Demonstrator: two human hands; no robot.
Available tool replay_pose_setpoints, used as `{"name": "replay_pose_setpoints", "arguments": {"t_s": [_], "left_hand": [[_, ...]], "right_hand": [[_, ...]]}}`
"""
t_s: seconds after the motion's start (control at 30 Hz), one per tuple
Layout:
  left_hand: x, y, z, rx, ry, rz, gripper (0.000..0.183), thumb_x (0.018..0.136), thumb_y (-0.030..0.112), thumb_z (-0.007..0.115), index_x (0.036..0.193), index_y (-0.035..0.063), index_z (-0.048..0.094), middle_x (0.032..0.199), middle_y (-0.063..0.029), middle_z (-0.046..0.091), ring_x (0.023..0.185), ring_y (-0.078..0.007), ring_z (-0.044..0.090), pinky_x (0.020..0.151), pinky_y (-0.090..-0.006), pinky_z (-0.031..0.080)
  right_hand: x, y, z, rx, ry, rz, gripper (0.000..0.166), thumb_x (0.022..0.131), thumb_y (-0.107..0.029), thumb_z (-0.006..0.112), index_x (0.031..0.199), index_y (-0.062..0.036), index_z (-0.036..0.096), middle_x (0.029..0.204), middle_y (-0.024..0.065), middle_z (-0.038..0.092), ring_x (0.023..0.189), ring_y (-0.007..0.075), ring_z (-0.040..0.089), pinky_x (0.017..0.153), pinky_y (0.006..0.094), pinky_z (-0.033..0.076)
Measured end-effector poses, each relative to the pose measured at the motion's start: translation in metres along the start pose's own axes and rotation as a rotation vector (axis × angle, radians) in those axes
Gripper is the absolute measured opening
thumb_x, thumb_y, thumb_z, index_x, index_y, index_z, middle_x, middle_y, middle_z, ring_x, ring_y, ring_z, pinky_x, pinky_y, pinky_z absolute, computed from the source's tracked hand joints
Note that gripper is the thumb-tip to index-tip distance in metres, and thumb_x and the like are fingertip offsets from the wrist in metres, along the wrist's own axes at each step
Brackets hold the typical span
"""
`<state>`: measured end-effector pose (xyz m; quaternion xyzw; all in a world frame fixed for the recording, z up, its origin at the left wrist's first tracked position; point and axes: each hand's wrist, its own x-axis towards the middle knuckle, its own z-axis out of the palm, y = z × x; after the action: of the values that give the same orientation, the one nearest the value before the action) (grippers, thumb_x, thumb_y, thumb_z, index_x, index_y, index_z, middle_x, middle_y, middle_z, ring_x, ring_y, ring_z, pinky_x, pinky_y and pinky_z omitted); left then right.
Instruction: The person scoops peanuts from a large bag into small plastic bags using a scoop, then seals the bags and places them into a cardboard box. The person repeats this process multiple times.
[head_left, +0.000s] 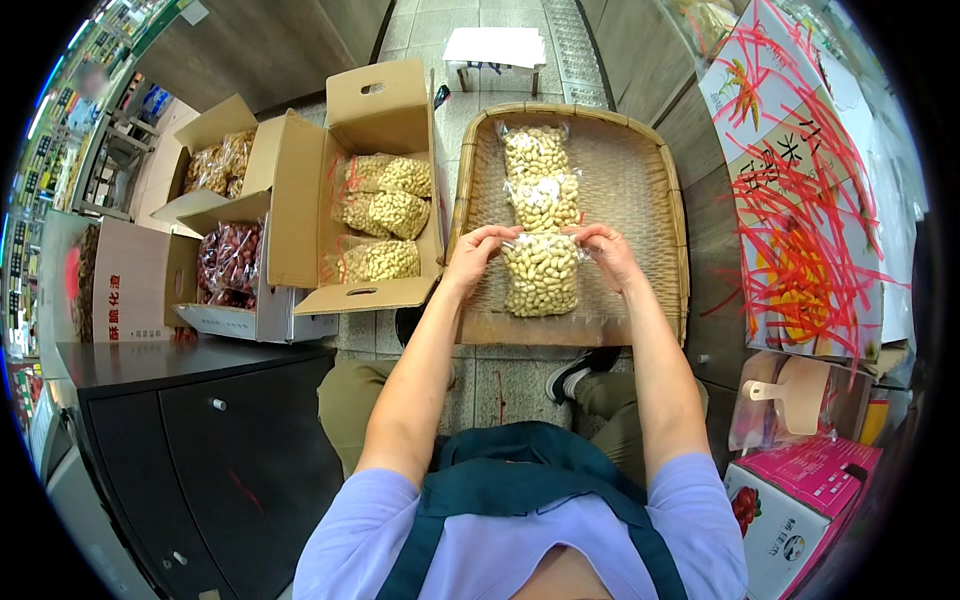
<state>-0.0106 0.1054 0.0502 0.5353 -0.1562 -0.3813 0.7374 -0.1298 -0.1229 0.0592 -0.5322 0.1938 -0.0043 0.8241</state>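
Observation:
A clear plastic bag of pale nuts (541, 277) lies near the front of a woven bamboo tray (630, 161). My left hand (476, 255) pinches its upper left corner, and my right hand (609, 251) pinches the upper right corner. Directly beyond it, two more bags, a middle one (545, 201) and a far one (535, 150), lie in a column on the tray. At the left, an open cardboard box (304, 206) holds several similar bags of pale nuts (379, 261), some with red ties.
Boxes of dark red packaged goods (229, 262) and brown packaged goods (217, 165) stand further left, beyond a black cabinet (240, 450). Many red ties (810, 300) lie on a printed carton at the right, above a scoop (799, 397) and a pink box (817, 472). A low stool (495, 49) stands ahead.

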Motion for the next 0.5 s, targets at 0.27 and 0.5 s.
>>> {"name": "replay_pose_setpoints", "arguments": {"t_s": [0.27,0.5], "left_hand": [[0.012,0.021,-0.011,0.295,-0.153,-0.035,0.021,0.076,-0.009,0.042,0.076,-0.0010,0.061,0.111,-0.0141,0.059,0.106,-0.0198,0.052,0.094,-0.0297,0.036],[0.028,0.021,-0.017,0.574,-0.197,0.016,0.024,0.074,-0.013,0.040,0.071,-0.0016,0.061,0.097,-0.0103,0.064,0.101,-0.0178,0.055,0.089,-0.0284,0.040]], "right_hand": [[0.001,-0.013,-0.008,-0.307,-0.028,0.017,0.021,0.075,0.006,0.045,0.060,-0.0027,0.057,0.104,0.0115,0.063,0.099,0.0200,0.055,0.089,0.0297,0.039],[0.004,-0.013,-0.007,-0.390,0.016,0.021,0.023,0.072,0.008,0.043,0.056,-0.0020,0.056,0.102,0.0116,0.063,0.095,0.0197,0.056,0.089,0.0305,0.038]]}}
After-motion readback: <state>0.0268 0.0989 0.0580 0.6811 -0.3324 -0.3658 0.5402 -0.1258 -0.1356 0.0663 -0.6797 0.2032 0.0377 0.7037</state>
